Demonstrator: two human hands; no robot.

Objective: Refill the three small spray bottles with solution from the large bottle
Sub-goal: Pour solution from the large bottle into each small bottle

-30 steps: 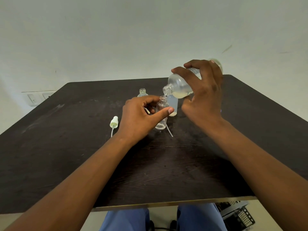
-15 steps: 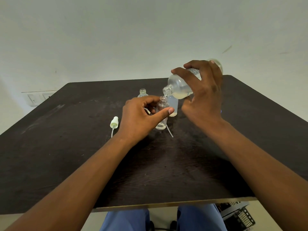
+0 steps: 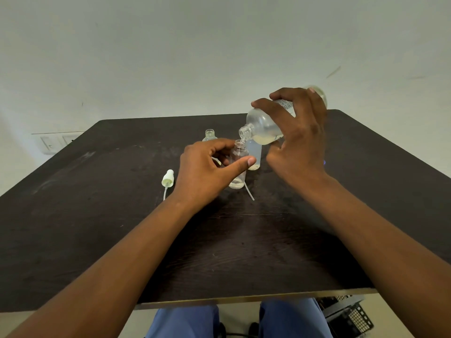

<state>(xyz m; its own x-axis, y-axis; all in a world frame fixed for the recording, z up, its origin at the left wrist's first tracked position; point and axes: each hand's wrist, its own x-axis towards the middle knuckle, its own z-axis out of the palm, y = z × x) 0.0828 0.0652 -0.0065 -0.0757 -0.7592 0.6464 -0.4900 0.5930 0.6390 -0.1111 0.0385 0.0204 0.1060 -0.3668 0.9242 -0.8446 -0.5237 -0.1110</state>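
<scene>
The right hand (image 3: 296, 140) is wrapped around the large frosted clear plastic bottle (image 3: 264, 126), fingers curled over its upper side and thumb underneath, holding it tipped with its open neck pointing down and to the left. A little pale yellowish solution pools at the low side of the bottle near the neck. The neck sits right above the mouth of a small clear plastic spray bottle (image 3: 238, 167), which stands upright on the dark brown wooden table (image 3: 97, 215) with a thin layer of liquid at its bottom. The left hand (image 3: 207, 172) grips this small bottle, thumb pressed across its front and fingers curled round the far side.

A 2nd small clear bottle (image 3: 255, 154) stands just behind it, touching or nearly so, and a 3rd small open bottle (image 3: 210, 135) stands further back to the left, partly hidden by the left fingers. A white spray pump cap with its dip tube (image 3: 167, 179) lies on the table left of the left hand. Another thin white tube (image 3: 249, 192) lies near the gripped bottle's base.
</scene>
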